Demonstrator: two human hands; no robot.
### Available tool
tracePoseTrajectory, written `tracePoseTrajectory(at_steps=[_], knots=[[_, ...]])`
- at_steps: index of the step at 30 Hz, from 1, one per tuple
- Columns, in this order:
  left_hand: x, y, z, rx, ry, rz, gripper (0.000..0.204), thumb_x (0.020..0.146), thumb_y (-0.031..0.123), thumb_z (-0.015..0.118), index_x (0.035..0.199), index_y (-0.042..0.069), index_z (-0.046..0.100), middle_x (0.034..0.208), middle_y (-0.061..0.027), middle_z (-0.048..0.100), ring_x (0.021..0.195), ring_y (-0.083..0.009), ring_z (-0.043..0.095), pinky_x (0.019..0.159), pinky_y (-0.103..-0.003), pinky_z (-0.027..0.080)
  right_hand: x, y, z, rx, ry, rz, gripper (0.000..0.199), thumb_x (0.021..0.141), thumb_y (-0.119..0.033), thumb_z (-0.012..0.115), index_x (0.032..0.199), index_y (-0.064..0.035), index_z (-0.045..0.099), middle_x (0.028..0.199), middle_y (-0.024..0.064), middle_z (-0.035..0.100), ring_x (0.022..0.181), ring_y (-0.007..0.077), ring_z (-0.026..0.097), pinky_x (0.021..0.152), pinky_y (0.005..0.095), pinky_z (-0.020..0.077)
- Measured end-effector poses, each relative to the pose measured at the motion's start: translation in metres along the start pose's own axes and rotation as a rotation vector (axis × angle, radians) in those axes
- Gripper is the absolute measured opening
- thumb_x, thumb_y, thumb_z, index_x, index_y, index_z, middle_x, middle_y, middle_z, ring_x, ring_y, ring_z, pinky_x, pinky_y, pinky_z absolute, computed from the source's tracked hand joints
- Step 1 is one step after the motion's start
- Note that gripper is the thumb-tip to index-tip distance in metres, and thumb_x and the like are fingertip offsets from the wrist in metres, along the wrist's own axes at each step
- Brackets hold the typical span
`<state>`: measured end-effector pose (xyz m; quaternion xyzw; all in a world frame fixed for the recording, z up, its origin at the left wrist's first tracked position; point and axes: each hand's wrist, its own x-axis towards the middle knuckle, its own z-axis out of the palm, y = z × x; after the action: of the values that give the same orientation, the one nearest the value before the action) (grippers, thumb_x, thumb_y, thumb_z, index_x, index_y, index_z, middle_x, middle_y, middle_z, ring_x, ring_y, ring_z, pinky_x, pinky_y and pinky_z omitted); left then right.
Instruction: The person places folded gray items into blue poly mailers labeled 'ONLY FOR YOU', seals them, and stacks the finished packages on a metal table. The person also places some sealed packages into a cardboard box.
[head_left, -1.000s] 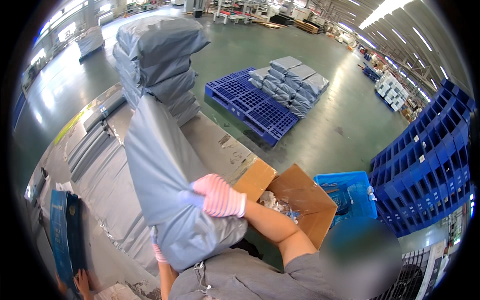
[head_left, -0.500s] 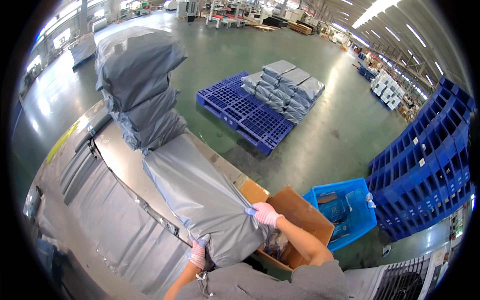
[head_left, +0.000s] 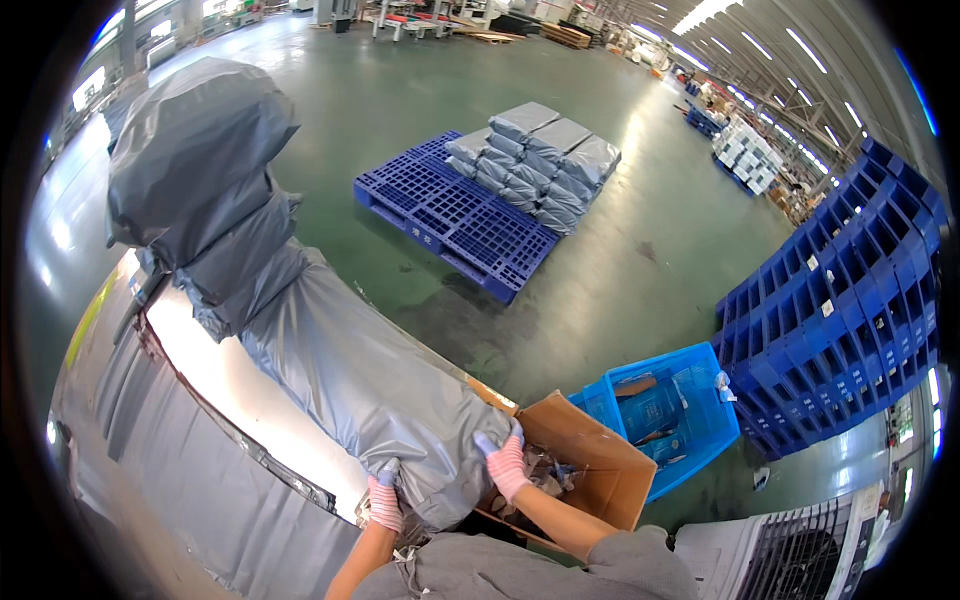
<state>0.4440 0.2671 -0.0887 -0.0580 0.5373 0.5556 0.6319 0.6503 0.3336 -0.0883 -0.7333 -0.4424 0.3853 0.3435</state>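
While both gloved hands clamped its near end, the long grey plastic-wrapped parcel (head_left: 370,390) lay on the table (head_left: 215,385), axis running toward 11 o'clock. Left hand (head_left: 384,503) fingers closed at 7 o'clock; right hand (head_left: 503,463) at 5, equally near.

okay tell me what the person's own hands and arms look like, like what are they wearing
Both hands wear knit work gloves, pink with fine white stripes and grey-blue fingertips: the left hand and the right hand match. The gloves end at the wrists, and the forearms below them are bare. Loose grey sleeves start further up, near the lower edge of the picture. No watch or markings show.
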Motion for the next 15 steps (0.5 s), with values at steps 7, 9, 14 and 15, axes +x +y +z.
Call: tracePoseTrajectory(at_steps=[7, 9, 14, 15], knots=[[0.038, -0.004, 0.007, 0.059, -0.126, 0.235, 0.068, 0.069, 0.021, 0.071, 0.125, 0.003, 0.037, 0.108, -0.0095, 0.052, 0.093, -0.0201, 0.053, 0.084, -0.034, 0.044, 0.02, -0.024, 0.0, -0.135, -0.021, 0.028, 0.099, 0.062, -0.045, 0.075, 0.134, -0.0007, 0.023, 0.133, 0.0257, 0.03, 0.122, 0.0377, 0.032, 0.103, 0.0402, 0.0289], [0.038, 0.001, 0.012, 0.04, -0.162, 0.291, 0.063, 0.07, 0.021, 0.071, 0.122, 0.002, 0.041, 0.109, -0.0106, 0.054, 0.095, -0.0211, 0.054, 0.085, -0.034, 0.044, 0.029, -0.024, 0.006, -0.117, -0.015, -0.041, 0.097, 0.063, -0.045, 0.074, 0.133, -0.0004, 0.024, 0.131, 0.0265, 0.032, 0.122, 0.0377, 0.033, 0.103, 0.0401, 0.0293], [0.014, 0.024, 0.012, 0.203, -0.076, 0.096, 0.051, 0.077, 0.03, 0.065, 0.115, 0.001, 0.049, 0.103, -0.0138, 0.059, 0.094, -0.0241, 0.057, 0.085, -0.037, 0.044, 0.033, -0.034, 0.005, -0.42, -0.074, -0.151, 0.089, 0.07, -0.046, 0.067, 0.13, 0.0085, 0.03, 0.133, 0.0279, 0.034, 0.123, 0.0372, 0.035, 0.103, 0.0394, 0.0303], [0.002, 0.031, 0.008, 0.586, -0.008, 0.165, 0.048, 0.081, 0.033, 0.061, 0.115, 0.001, 0.051, 0.102, -0.011, 0.06, 0.092, -0.0221, 0.057, 0.083, -0.035, 0.045, 0.035, -0.031, -0.004, -0.429, -0.146, -0.143, 0.092, 0.07, -0.049, 0.066, 0.131, 0.0094, 0.027, 0.136, 0.0279, 0.03, 0.128, 0.0366, 0.029, 0.106, 0.0389, 0.0247]])
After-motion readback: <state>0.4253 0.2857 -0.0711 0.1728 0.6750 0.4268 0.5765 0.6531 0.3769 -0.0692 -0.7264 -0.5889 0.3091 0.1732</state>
